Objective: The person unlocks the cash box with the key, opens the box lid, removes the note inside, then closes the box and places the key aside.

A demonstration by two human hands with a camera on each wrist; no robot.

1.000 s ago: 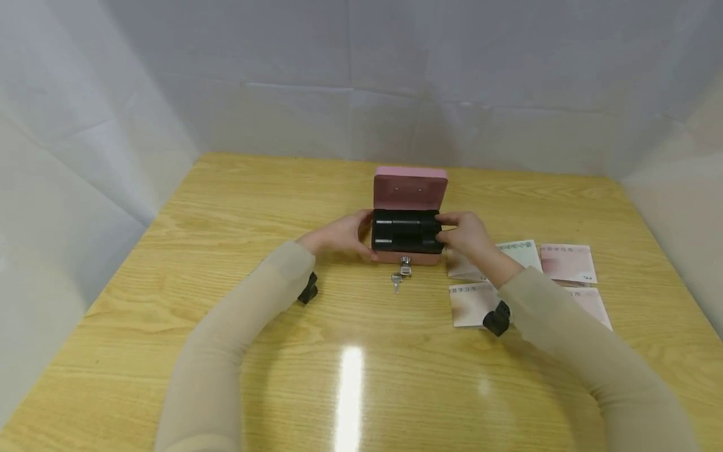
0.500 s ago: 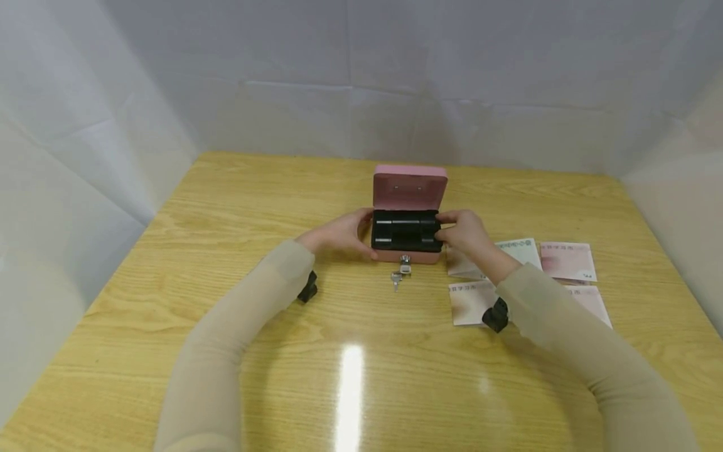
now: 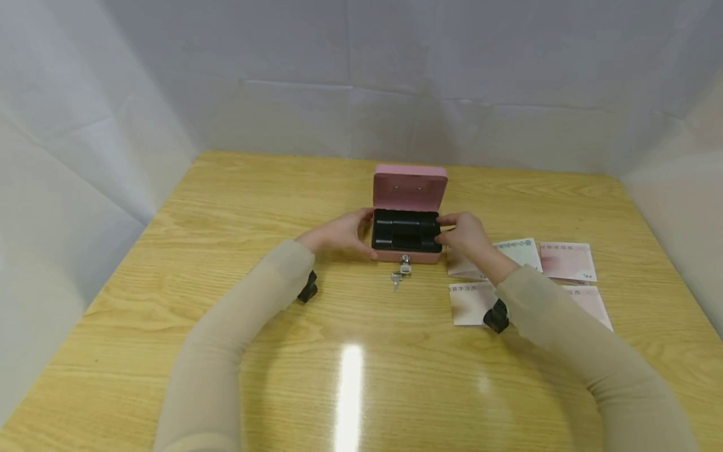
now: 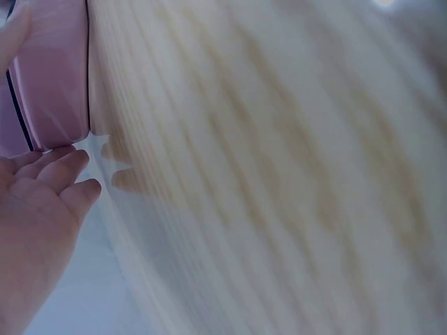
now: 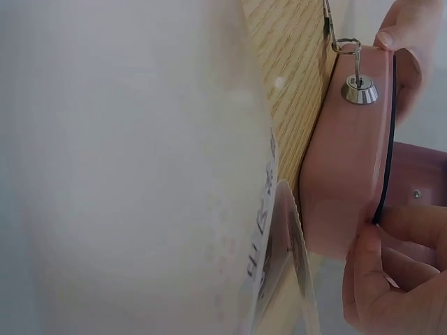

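Observation:
A small pink cash box (image 3: 410,186) stands mid-table with its lid upright and a black tray (image 3: 405,229) inside. My left hand (image 3: 339,235) clasps the box's left end, thumb at the front corner; in the left wrist view its fingers (image 4: 59,171) lie against the pink side (image 4: 52,77). My right hand (image 3: 465,235) pinches the tray's right edge at the rim. The right wrist view shows its fingers (image 5: 391,279) curled over the rim of the box (image 5: 342,160). A key sits in the front lock (image 5: 360,89), with more keys (image 3: 398,276) hanging onto the table.
Several banknote-like paper slips (image 3: 567,260) lie flat to the right of the box, one (image 3: 469,304) partly under my right forearm. The wooden table (image 3: 226,207) is walled on three sides by white sheeting (image 3: 113,125).
The black tray has settled slightly lower in the box. Both hands stay at its ends, hardly moved.

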